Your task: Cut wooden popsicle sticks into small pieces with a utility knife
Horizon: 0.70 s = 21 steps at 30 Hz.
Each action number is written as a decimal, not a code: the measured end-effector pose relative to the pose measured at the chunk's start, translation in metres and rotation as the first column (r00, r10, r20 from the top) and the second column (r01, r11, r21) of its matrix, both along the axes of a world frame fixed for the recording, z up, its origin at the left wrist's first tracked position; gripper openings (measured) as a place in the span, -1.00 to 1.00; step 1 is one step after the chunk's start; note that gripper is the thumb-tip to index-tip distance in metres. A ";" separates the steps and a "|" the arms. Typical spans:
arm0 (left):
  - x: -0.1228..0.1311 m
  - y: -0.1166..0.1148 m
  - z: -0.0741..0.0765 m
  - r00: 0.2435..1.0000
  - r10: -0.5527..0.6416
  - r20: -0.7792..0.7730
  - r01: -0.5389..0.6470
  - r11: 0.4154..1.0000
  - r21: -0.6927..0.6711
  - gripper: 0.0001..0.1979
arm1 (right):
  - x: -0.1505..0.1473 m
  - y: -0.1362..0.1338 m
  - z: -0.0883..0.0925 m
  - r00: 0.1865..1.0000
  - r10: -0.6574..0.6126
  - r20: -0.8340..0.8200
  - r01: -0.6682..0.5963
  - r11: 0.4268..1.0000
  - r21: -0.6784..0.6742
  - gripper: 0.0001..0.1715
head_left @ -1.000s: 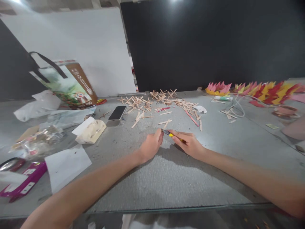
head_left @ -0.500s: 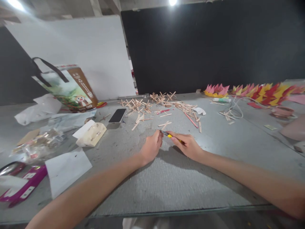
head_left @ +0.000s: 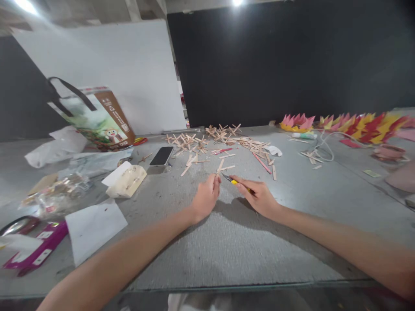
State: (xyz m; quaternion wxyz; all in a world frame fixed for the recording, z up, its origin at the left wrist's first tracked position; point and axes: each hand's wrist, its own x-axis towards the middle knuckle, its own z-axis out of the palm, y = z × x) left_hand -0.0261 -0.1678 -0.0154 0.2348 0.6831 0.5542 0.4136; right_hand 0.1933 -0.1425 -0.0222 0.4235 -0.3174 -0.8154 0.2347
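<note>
My left hand [head_left: 206, 196] is closed, pinching a wooden craft stick [head_left: 220, 166] that points up and away from the fingertips. In my right hand [head_left: 257, 195] is a yellow utility knife [head_left: 234, 182], its metal blade end pointing left at the stick. A small gap separates the blade from the fingers of my left hand. Just beyond the fingertips another craft stick [head_left: 228, 167] lies on the grey table [head_left: 201, 255]. Farther back is a heap of loose and crossed sticks [head_left: 189, 142], with a red-pink pencil [head_left: 261, 164] at its right.
Left of the sticks lies a phone [head_left: 161, 156], near a tissue pack [head_left: 127, 181] and a paper sheet [head_left: 96, 226]. A printed bag [head_left: 97, 121] stands at the back left. Folded paper shapes [head_left: 366, 127] and a white cable [head_left: 330, 149] are at the right.
The knife blade has drawn back to the right from my left fingertips. The stick in my left hand now shows above the fingers. The view has shifted slightly.
</note>
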 end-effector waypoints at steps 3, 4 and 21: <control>-0.001 0.000 -0.003 0.999 -0.031 -0.034 0.031 0.999 0.011 -0.63 | 0.000 0.000 -0.001 1.000 0.021 0.024 -0.021 1.000 0.010 -0.51; -0.001 0.001 -0.004 0.998 -0.038 -0.049 0.039 0.999 0.018 -0.64 | 0.000 0.000 -0.002 0.999 0.023 0.029 -0.024 1.000 0.012 -0.51; -0.003 0.002 -0.006 0.992 -0.034 -0.118 0.037 0.999 0.028 -0.71 | -0.001 -0.002 -0.002 0.997 0.064 0.043 -0.064 0.998 0.001 -0.52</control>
